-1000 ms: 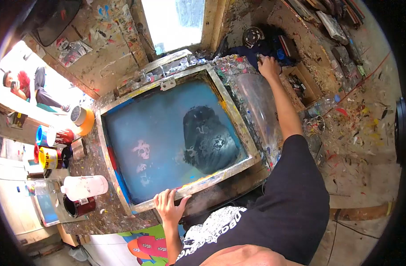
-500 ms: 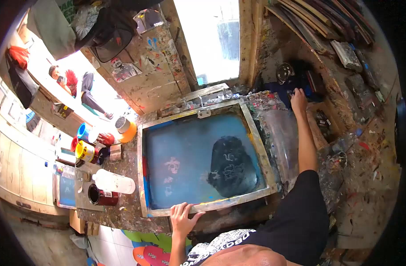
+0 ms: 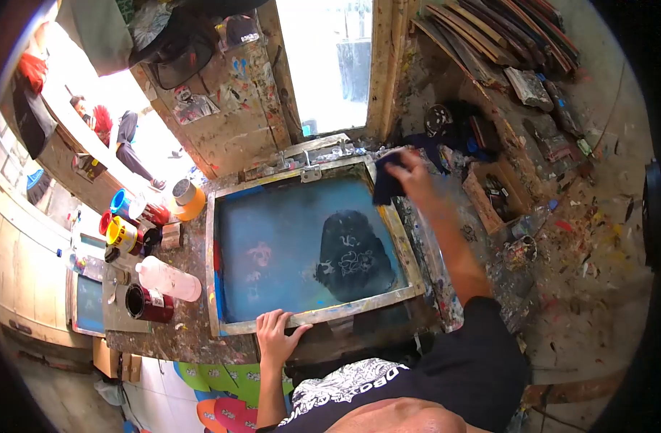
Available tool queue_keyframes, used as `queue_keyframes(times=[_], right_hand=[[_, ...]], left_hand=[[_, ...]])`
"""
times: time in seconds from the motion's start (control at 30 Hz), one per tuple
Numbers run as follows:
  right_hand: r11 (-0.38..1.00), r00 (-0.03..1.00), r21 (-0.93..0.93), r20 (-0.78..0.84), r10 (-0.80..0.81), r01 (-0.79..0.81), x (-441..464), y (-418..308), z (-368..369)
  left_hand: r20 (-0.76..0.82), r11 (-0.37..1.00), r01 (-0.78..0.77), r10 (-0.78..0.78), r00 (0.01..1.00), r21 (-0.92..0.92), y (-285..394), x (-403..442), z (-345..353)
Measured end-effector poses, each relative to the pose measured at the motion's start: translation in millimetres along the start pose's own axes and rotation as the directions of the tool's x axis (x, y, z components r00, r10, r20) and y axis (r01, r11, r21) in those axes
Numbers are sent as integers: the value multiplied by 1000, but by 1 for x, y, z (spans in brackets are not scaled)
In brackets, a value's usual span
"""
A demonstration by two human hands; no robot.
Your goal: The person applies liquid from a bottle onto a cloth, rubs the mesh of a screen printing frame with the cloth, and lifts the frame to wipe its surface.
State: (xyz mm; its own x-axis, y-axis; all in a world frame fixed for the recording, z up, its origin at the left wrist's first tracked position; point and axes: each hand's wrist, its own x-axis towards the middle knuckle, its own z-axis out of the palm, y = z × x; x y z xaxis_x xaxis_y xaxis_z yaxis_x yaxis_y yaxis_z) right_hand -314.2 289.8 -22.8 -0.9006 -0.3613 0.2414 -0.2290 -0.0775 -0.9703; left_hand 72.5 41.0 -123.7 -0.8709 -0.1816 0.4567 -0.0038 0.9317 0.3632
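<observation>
A wooden-framed screen [image 3: 272, 238] with blue mesh lies on the worktable, a dark patch with pale figures [image 3: 353, 256] showing on its right part. My left hand [image 3: 275, 337] rests on the frame's front edge, thumb spread from the fingers, holding nothing loose. Over the frame's back right corner, my right hand [image 3: 415, 177] is blurred and grips a dark cloth [image 3: 389, 177] that hangs from the fingers. A metal hinge clamp [image 3: 310, 173] sits at the frame's back edge.
Left of the frame stand a pink bottle [image 3: 169, 278], a dark red can [image 3: 150, 303], an orange-and-grey container [image 3: 188, 200] and several paint pots [image 3: 123, 234]. At the right is a cardboard box [image 3: 493, 196]. A person [image 3: 103, 126] sits outside at the left.
My right hand has come left from the back right area to the frame's corner, now with the dark cloth in it. My left hand stays on the front edge. The camera view has shifted.
</observation>
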Motion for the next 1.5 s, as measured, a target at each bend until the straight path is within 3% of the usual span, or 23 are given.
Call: queue_keyframes(times=[0.07, 0.13, 0.17, 0.23, 0.3, 0.37, 0.53, 0.67, 0.73, 0.8, 0.87, 0.93, 1.0, 1.03, 1.07, 1.13, 1.2, 1.27, 1.4, 1.43, 1.5], right_hand=[[978, 983, -203, 185, -11, 50, -12, 26, 23], [955, 936, -272, 351, -17, 119, -26, 56, 39], [957, 934, -270, 358, -4, 108, -35, 65, 42], [634, 912, -683, 400, -90, 363, -54, 77, 58], [543, 840, -676, 531, -110, 498, -77, 94, 66], [484, 815, -693, 574, -77, 534, -108, 90, 78], [504, 818, -715, 575, 28, 485, -103, 112, 68], [389, 828, -772, 559, 38, 503, -68, 123, 67], [394, 849, -779, 529, -6, 488, -70, 122, 75], [687, 595, -447, 803, 28, 573, -110, 87, 96], [557, 345, -164, 908, -236, 814, -131, 97, 98], [629, 486, -363, 873, -27, 688, -93, 79, 88], [386, 698, -646, 716, 8, 659, -37, 137, 64], [392, 709, -659, 705, 26, 642, -52, 137, 60], [320, 602, -572, 798, 7, 755, -65, 138, 66], [594, 417, -307, 907, -53, 743, -99, 106, 93], [705, 276, -99, 951, -141, 703, -105, 97, 100], [525, 486, -354, 864, -135, 774, -54, 125, 87], [559, 575, -467, 818, -22, 685, -38, 128, 104], [554, 396, -269, 910, -122, 788, -59, 131, 115], [541, 413, -301, 906, -94, 785, -46, 131, 115]], left_hand=[[12, 1000, 15, -15, 1000, -11, 3, 1, -3], [-25, 1000, 0, 0, 1000, -11, 3, 1, -2], [-27, 1000, -1, 1, 1000, -23, 1, 0, -1], [-29, 1000, 7, -7, 1000, -24, 2, 1, 2], [-64, 998, 64, -63, 996, 22, -1, -1, -1], [-55, 998, 22, -25, 998, -59, -2, -2, 0], [-48, 998, 42, -44, 998, -44, -4, -3, 1], [-53, 998, 21, -24, 998, -52, -5, -3, 1], [-34, 997, 31, -33, 999, -66, -6, -1, 2], [-59, 995, 49, -54, 997, -83, -2, -2, 1], [11, 993, 20, -19, 1000, -119, -4, 3, 3], [-20, 997, 43, -44, 999, -60, -4, -1, 5], [-3, 994, 30, -31, 1000, -101, -3, 3, 6], [5, 996, 38, -38, 999, -79, -2, 3, 4], [4, 998, 48, -48, 999, -47, -2, 2, 2], [-29, 997, 43, -45, 999, -67, -2, 3, 3], [-18, 994, 66, -68, 998, -92, -3, 2, 5], [-13, 993, 72, -73, 997, -94, -2, -1, 7], [-3, 996, 62, -63, 998, -61, 0, 2, 2], [-10, 996, 54, -55, 998, -68, -2, 1, 4], [-13, 993, 68, -69, 998, -94, -1, 2, 5]])
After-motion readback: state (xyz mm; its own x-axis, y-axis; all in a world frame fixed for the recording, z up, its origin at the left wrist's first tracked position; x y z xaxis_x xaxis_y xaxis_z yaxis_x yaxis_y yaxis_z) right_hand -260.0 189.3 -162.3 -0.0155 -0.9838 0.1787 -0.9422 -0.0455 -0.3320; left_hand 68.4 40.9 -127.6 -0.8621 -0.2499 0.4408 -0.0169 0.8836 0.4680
